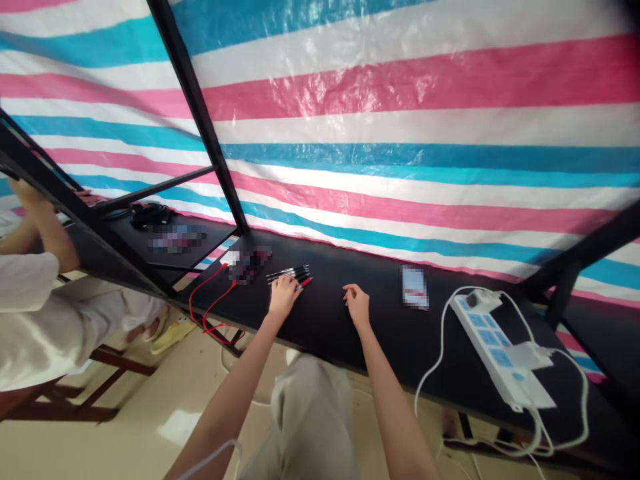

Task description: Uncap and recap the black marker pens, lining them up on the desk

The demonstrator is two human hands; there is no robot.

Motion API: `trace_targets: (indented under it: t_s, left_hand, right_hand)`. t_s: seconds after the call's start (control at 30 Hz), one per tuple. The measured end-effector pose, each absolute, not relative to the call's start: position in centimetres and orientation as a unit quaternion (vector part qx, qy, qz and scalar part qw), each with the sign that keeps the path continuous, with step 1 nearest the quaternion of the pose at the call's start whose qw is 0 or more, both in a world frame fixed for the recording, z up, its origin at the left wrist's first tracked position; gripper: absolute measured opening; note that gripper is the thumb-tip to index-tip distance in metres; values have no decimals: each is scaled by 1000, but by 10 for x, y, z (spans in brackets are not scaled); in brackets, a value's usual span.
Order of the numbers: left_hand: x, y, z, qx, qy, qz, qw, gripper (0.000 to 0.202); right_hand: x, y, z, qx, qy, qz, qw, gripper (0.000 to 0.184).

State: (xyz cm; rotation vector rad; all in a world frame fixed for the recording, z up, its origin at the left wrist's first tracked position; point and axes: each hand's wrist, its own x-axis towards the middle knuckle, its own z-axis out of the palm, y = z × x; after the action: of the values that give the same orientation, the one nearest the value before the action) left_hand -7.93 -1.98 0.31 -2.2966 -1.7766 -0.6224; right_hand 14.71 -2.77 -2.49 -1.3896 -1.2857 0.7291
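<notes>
My left hand [284, 293] rests on the black tabletop at a row of several pens [289, 272] that lie side by side. Its thumb and index finger are closed around a red pen [306, 283], the nearest of the row; the palm side is hidden. To the right, my right hand [357, 307] hovers over or rests on the table, which I cannot tell. Its fingers are loosely bent with the thumb and index apart, and nothing shows in them.
A blurred phone-like object [415, 287] lies right of my right hand. Further right is a white power strip [495, 347] with plugs and cables. Red cables [213, 303] hang over the left edge. A seated person [35, 300] works beyond the black frame post [200, 120].
</notes>
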Motion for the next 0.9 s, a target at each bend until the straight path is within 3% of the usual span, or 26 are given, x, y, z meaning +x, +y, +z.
trace_targets:
  t_s: [0.27, 0.43, 0.6, 0.9]
  left_hand:
    - [-69, -33, 2, -775, -586, -233, 46, 22]
    - [-25, -39, 4, -780, -556, -287, -1, 26]
    - [26, -37, 4, -818, -491, -299, -29, 25]
    - [29, -42, 2, -832, -471, -293, -5, 24]
  right_hand:
    - [142, -36, -19, -563, -498, 331, 570, 29]
    - [139, -47, -18, -506, -466, 427, 587, 38]
    - [145, -46, -17, -463, -328, 476, 672, 49]
    - [151, -43, -16, -426, -302, 490, 698, 44]
